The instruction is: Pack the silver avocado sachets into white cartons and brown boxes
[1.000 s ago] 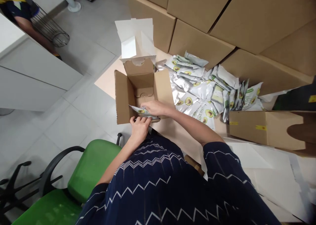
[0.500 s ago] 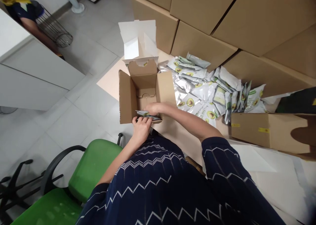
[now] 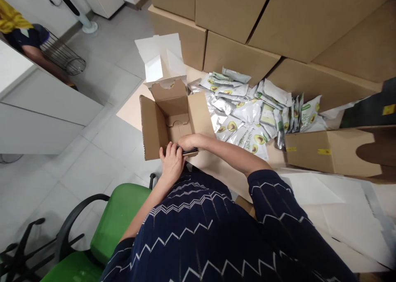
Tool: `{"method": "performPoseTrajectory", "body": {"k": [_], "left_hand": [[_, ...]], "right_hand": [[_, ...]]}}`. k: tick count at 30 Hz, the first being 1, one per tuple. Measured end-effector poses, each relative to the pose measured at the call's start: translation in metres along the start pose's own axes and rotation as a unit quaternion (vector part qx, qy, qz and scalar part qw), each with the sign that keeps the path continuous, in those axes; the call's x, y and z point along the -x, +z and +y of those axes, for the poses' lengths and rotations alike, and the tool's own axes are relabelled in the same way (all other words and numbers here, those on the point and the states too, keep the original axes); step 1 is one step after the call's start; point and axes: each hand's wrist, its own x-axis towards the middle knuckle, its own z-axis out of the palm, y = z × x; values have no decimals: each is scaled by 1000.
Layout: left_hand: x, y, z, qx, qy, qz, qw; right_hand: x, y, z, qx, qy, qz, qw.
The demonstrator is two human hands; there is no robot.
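An open brown cardboard box (image 3: pixel 152 127) stands at the table's near left edge with its flaps raised. My left hand (image 3: pixel 172 163) grips the box's near rim, its fingers bent over the edge. Inside the near wall, my right hand (image 3: pixel 187 142) reaches down with curled fingers. Their tips are hidden, so what they hold cannot be made out. A thin dark edge (image 3: pixel 189 151) shows just below that hand, along the near wall. Right of the box lies a heap of white and silver pouches (image 3: pixel 247 111) with avocado pictures.
An open white carton (image 3: pixel 163 63) stands behind the box. Large cardboard boxes (image 3: pixel 241 51) are stacked along the back. Another open carton (image 3: pixel 329 152) sits at the right. A green chair (image 3: pixel 119 216) is at my left, and a seated person (image 3: pixel 26 34) is across the room.
The pouches seen at the near wall inside the box have dropped mostly out of sight, and my right hand is lower there. The whole view has shifted slightly.
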Motion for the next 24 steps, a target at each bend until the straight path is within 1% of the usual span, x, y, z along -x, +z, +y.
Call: {"method": "performPoseTrajectory", "body": {"k": [2,3,4,5,6,7,8,9,10,11,12,13,14,15,16,17,18,19,21,24], "left_hand": [[-1,-1,-1,0,0,-9,1000],[-1,-2,-2,-2,0,-11,1000],[-1,-2,-2,-3,1,-14,1000],[-1,-2,-3,-4,0,-15,1000],[-1,-2,-3,-4,1,-16,1000],[0,-2,-4,-4,1,-17,1000],[0,-2,-4,-4,3,-18,1000],[0,-1,-4,-3,4,-18,1000],[0,-1,-4,-2,5,-18,1000],[-1,-1,-4,-1,6,-17,1000],[-1,-1,-4,0,6,-16,1000],[-1,0,-4,1,6,-15,1000],[-1,0,-3,1,6,-15,1000],[-1,0,-3,1,6,-14,1000],[-2,-1,-3,0,6,-13,1000],[-2,-1,-3,-1,6,-13,1000],[-2,-1,-2,-3,6,-12,1000],[-1,-1,-2,-5,6,-12,1000],[-1,-1,-2,-7,5,-11,1000],[-1,-1,-2,-6,3,-9,1000]], "right_hand": [[11,-3,-2,13,-4,7,1000],[20,-5,-1,-1,-18,31,999],[32,-9,2,-38,-41,78,995],[44,-12,9,-91,-68,148,982],[58,-16,19,-149,-92,234,956],[70,-18,32,-203,-100,325,918],[81,-19,47,-245,-82,411,874],[89,-18,65,-269,-37,481,833],[93,-14,82,-277,24,529,802],[94,-7,99,-268,93,549,786],[92,2,112,-247,157,541,788],[87,13,122,-219,214,509,805],[80,25,128,-187,257,457,831],[72,38,129,-155,286,400,857],[63,51,126,-127,305,351,877],[55,62,121,-103,317,317,888],[48,72,114,-85,326,300,893],[42,79,107,-72,333,296,893],[36,87,96,-62,344,305,886],[35,91,92,-70,339,335,876]]}}
